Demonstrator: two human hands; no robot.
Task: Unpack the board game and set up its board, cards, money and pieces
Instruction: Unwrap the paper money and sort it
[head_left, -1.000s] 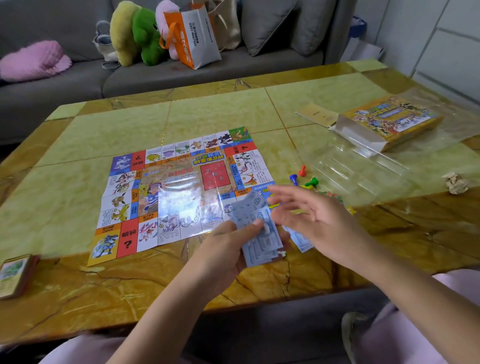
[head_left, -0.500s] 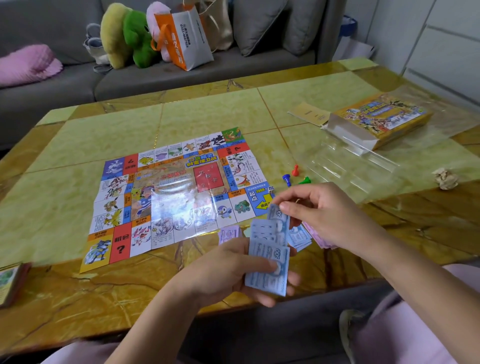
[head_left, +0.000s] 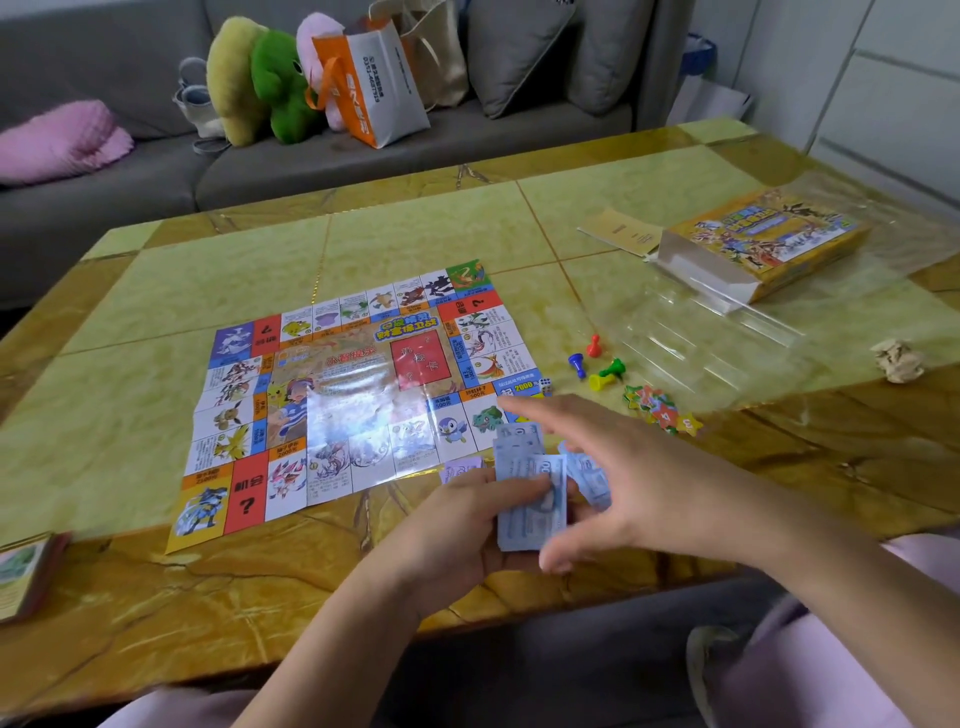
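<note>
Well to the left of the left hand, at the table's edge, the stack of picture cards (head_left: 26, 577) sits squared up, so the cards look unpacked, though not yet placed by the board. Just left of and beyond that hand, the glossy, colourful paper game board (head_left: 353, 410) lies unfolded and flat on the yellow-green stone table (head_left: 130, 405); that step looks done. The left hand (head_left: 467, 525) grips a sheaf of pale blue paper money notes (head_left: 530, 499), thumb laid across the top. A lilac note (head_left: 460, 470) lies on the table just beyond its knuckles. The right hand (head_left: 639, 478) hovers beside the sheaf with fingers spread wide and holds nothing I can see; more blue notes (head_left: 587, 478) lie under it. The money therefore seems mid-sort, the main work left. Beyond the right hand's fingertips a small white die (head_left: 545, 384) touches the board's corner, and four plastic pawns, blue (head_left: 576, 364), red (head_left: 594, 345), green (head_left: 613, 368) and yellow (head_left: 601, 382), lie loose off the board, not yet placed. To their right is a heap of star-shaped card tokens (head_left: 660, 410). Farther right and beyond lie the clear plastic tray (head_left: 701, 338) and the emptied yellow game box (head_left: 763, 244).
</note>
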